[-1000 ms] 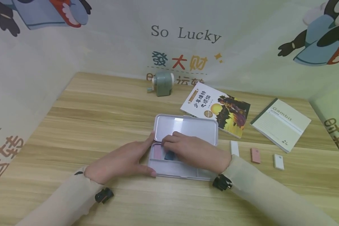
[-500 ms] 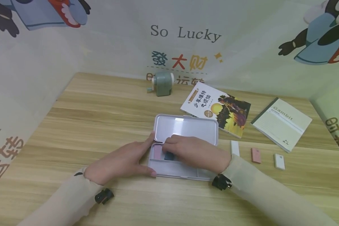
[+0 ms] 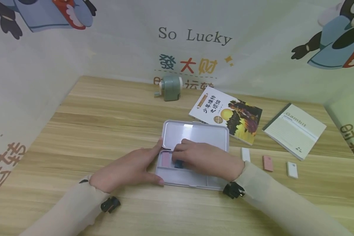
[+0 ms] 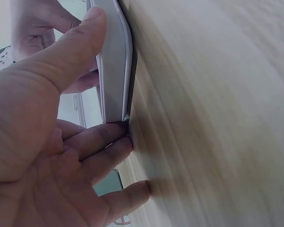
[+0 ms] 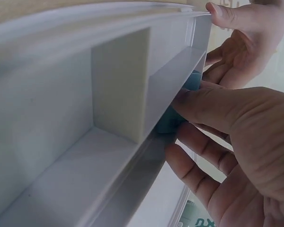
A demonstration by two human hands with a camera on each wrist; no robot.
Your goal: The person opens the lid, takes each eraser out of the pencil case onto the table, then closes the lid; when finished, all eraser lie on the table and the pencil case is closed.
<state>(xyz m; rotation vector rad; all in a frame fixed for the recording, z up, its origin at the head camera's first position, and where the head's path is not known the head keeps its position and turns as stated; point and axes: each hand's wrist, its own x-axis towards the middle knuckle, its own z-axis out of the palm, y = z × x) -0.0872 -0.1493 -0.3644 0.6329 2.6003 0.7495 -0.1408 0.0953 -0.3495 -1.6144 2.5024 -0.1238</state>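
An open white pencil case (image 3: 183, 177) lies on the table in the head view, its lid folded back. My left hand (image 3: 129, 168) holds the case's left end, thumb at the front edge and fingers near the hinge; the left wrist view shows the thumb (image 4: 83, 42) against its side. Inside the rear compartment, my right hand (image 3: 205, 159) pinches a dark blue eraser (image 5: 168, 121) between thumb and fingers. Left of it in that compartment lies a pink eraser (image 3: 165, 159). The right hand hides the rest of the compartment.
Right of the case lie a white block (image 3: 245, 154), a pink eraser (image 3: 267, 163) and a white eraser (image 3: 292, 169). Behind are a green pencil sharpener (image 3: 171, 88), a picture-covered book (image 3: 209, 103) partly behind the lid, and a pale notebook (image 3: 295, 131).
The right hand has shifted very slightly rightward with its fingers at the dark blue eraser. The left hand stays on the case, and the other things lie as before.
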